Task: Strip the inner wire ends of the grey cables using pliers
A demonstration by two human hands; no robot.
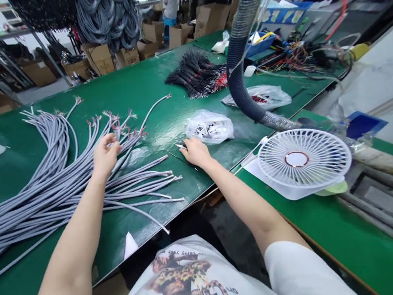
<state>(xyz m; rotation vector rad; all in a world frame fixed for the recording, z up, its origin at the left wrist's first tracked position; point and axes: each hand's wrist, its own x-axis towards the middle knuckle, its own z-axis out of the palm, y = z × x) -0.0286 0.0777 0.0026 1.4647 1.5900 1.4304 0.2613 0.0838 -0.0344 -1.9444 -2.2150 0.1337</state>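
Table (157, 82): green top, under both hands; a second green bench sits to the R of the R hand.

Cables (40, 190): big grey bundle, lies flat under and to the L of the L hand. Long axis runs from low L up toward the R; stripped ends w/ red and white cores fan out around and past the fingertips, pointing up-R. A lower group of ends points straight R, between the two hands, not touching the R hand.

Hose (239, 37): ribbed dark tube, hangs down beyond the R hand and curves R to the bench.

Fan (303, 158): white, face up, well R of the R hand.

Black wires (196, 73): bundle w/ red ends, far beyond the R hand.

Bag (209, 127): clear plastic, small parts inside, just beyond the R hand; a 2nd bag (263, 96) sits farther up-R.

L hand (104, 154): palm down on the cable ends, fingers curled loosely over a few of them; firm grip or not, can't tell.

R hand (195, 150): on the table, fingers pinched on a small tool (180, 146); its metal tip points L toward the cables. Tool type too small to tell.

Paper scrap (130, 244): white, at the table's near edge, below the L hand.
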